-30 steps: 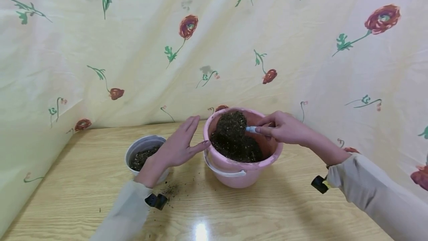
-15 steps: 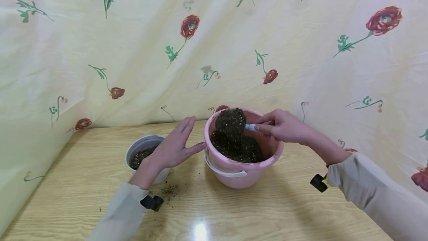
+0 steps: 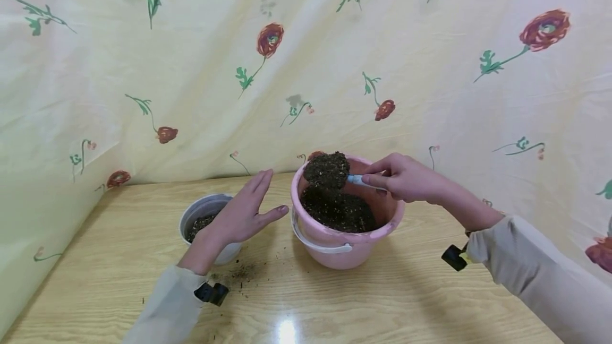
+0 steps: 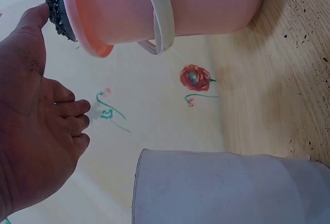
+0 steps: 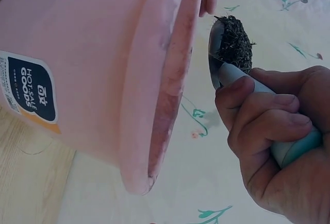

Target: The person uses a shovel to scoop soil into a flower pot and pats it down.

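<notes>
My right hand [image 3: 401,177] grips the light blue handle of a garden trowel [image 5: 296,151], fingers wrapped around it. Dark potting soil [image 3: 327,170] is heaped on the blade, which is raised over the far left part of the pink bucket [image 3: 339,255]. More soil [image 3: 341,211] lies inside that bucket. My left hand [image 3: 239,214] hovers empty between the bucket and a pale plastic pot [image 3: 231,254], palm toward the bucket, with the thumb spread. In the left wrist view its fingers [image 4: 72,113] look relaxed. The pot is partly hidden behind the hand and has soil [image 3: 198,226] in it.
Loose crumbs of soil [image 3: 241,275] are scattered on the wooden table [image 3: 373,307] in front of the pot. The bucket's white handle [image 3: 320,247] hangs down its front. A flower-printed cloth [image 3: 205,68] rises behind and along the left side.
The trowel with its soil has risen slightly and shifted left toward the bucket's rim. My left hand has drawn back left, away from the bucket.
</notes>
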Motion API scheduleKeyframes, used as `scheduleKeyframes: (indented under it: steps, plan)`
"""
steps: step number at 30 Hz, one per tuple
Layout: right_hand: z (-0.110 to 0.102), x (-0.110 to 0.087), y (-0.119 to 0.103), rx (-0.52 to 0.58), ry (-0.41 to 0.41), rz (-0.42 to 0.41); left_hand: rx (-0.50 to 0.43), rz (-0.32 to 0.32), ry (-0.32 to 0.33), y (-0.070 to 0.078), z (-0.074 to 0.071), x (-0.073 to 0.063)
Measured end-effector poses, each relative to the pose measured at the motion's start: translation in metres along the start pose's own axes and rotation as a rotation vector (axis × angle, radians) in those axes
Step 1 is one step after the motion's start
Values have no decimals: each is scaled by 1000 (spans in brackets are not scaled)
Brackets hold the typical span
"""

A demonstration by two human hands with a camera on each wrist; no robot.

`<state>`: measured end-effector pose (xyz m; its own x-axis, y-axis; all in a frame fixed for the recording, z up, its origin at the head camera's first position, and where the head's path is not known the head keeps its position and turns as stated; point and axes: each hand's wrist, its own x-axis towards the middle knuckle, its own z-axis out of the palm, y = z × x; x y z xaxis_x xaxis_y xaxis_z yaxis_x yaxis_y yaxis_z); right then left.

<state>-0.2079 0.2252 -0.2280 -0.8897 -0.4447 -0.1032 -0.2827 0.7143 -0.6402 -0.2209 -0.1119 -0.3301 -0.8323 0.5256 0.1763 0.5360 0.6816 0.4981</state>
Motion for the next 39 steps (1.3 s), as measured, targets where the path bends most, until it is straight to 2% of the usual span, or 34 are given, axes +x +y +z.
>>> scheduleKeyframes:
  steps: [20,39]
  plan:
    - [-4,-1,-11,58,-123,-15,-22,-39,-21,-9,0,-8]
    - [-6,-4,-14,10,-132,10,-15,-61,-11,-15,-5,-16]
